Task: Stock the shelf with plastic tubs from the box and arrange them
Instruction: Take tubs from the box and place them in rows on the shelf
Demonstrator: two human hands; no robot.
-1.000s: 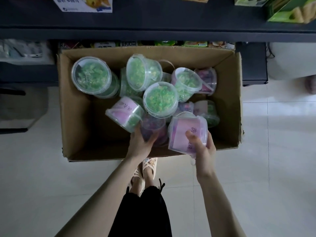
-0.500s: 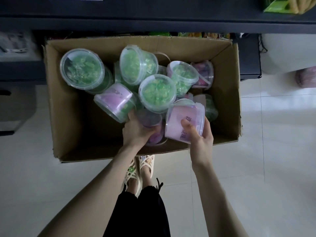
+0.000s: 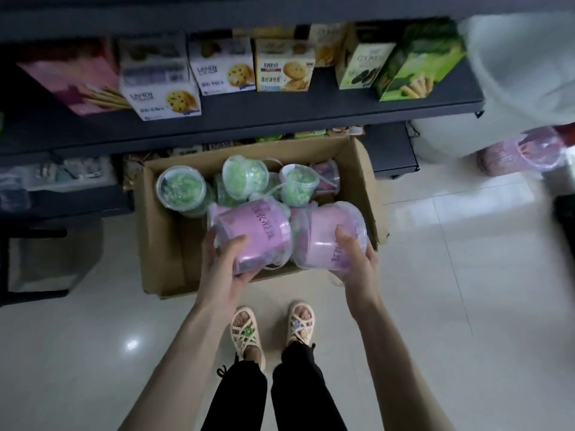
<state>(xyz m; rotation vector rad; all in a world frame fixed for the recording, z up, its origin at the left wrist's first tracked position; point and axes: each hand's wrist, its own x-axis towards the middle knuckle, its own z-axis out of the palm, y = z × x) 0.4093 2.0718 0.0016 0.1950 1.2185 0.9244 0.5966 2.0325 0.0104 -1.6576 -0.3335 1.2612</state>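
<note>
Over the cardboard box (image 3: pixel 161 244) of green tubs (image 3: pixel 182 189), the left hand (image 3: pixel 222 265) grips one pink tub (image 3: pixel 255 234) and the right hand (image 3: pixel 357 262) another (image 3: pixel 329 234), side by side. Biscuit boxes (image 3: pixel 284 68) line the dark shelf (image 3: pixel 311 110) above.

Dim, cool indoor light. The white tiled floor (image 3: pixel 466 275) is the brightest area, with a small glare spot at lower left and a softer sheen at right. The dark shelf (image 3: pixel 311 110) sinks into shadow. Blur smears the biscuit boxes (image 3: pixel 161 98) and the right edge, and wide-angle distortion bends the shelf lines.
</note>
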